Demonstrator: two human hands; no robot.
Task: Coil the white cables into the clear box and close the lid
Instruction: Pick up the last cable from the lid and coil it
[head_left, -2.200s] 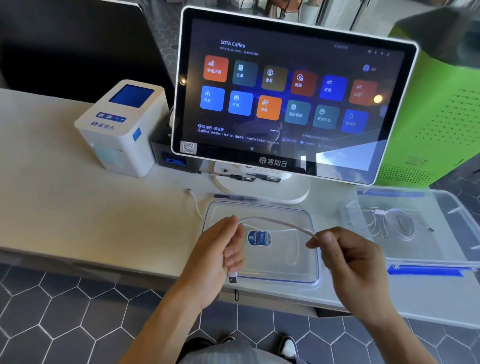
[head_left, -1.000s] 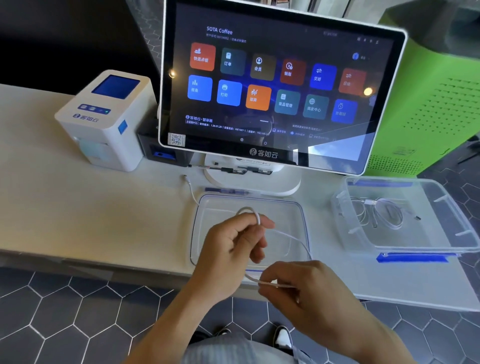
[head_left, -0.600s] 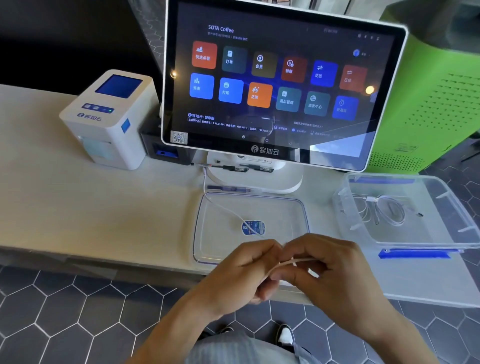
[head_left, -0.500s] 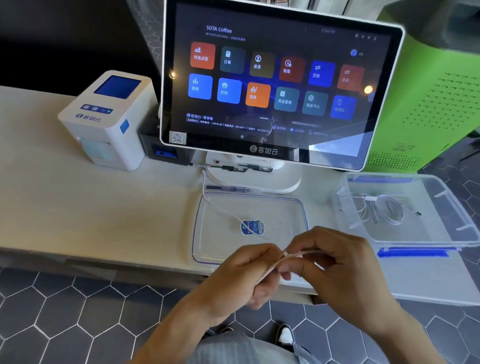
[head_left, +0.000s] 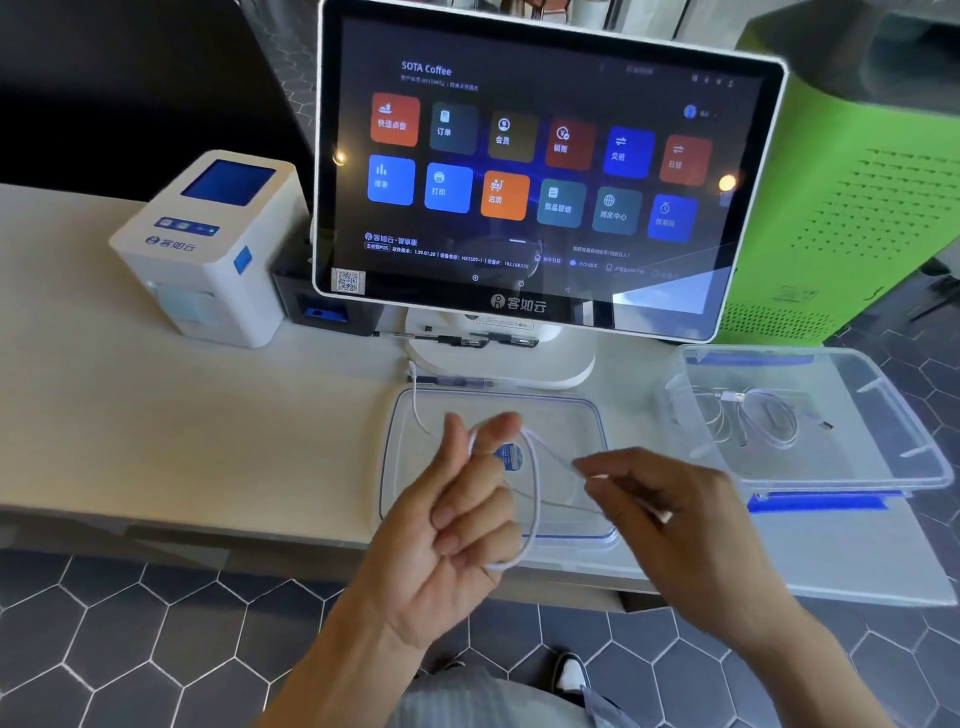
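Observation:
A thin white cable (head_left: 535, 499) hangs in a loop around the curled fingers of my left hand (head_left: 457, 525), palm up, just in front of the counter edge. My right hand (head_left: 670, 519) pinches the same cable a little to the right of the loop. The cable's far end trails over the clear lid (head_left: 582, 415), which lies flat on the counter below the screen. The clear box (head_left: 893, 415) stands open at the right, with coiled white cables (head_left: 753, 421) lying inside it.
A large touchscreen terminal (head_left: 535, 171) on a white stand rises behind the lid. A white receipt printer (head_left: 208, 249) stands at the left, a green cabinet (head_left: 857, 182) at the right. Pens lie at the stand's base. Below the counter edge is hexagon-tiled floor.
My hands, pressed together half a second ago, have drawn apart. My left hand turned palm up with a loop of cable round its fingers, and my right hand moved right along the cable.

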